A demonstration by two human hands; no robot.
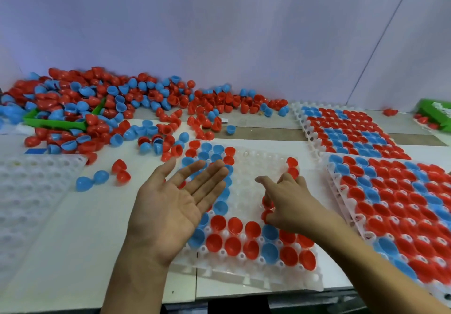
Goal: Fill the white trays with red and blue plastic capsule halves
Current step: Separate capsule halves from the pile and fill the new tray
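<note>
The white tray point(259, 167) in front of me has red and blue capsule halves along its left side and near rows, while its middle cells show bare. My left hand point(175, 206) hovers palm up over the tray's left part, fingers straight and holding nothing. My right hand point(290, 203) is over the tray's right side with curled fingers and the forefinger stretched out. Red capsule halves point(266, 210) show under its thumb, seemingly held. A big loose pile of red and blue halves point(97, 103) lies at the back left.
Two trays filled with halves lie at the right, one farther point(346, 128) and one nearer point(400, 206). An empty white tray point(31, 179) is at the left. A green bin point(58, 123) sits in the pile; another green bin point(436, 113) is far right. A few loose halves point(102, 177) lie between the trays.
</note>
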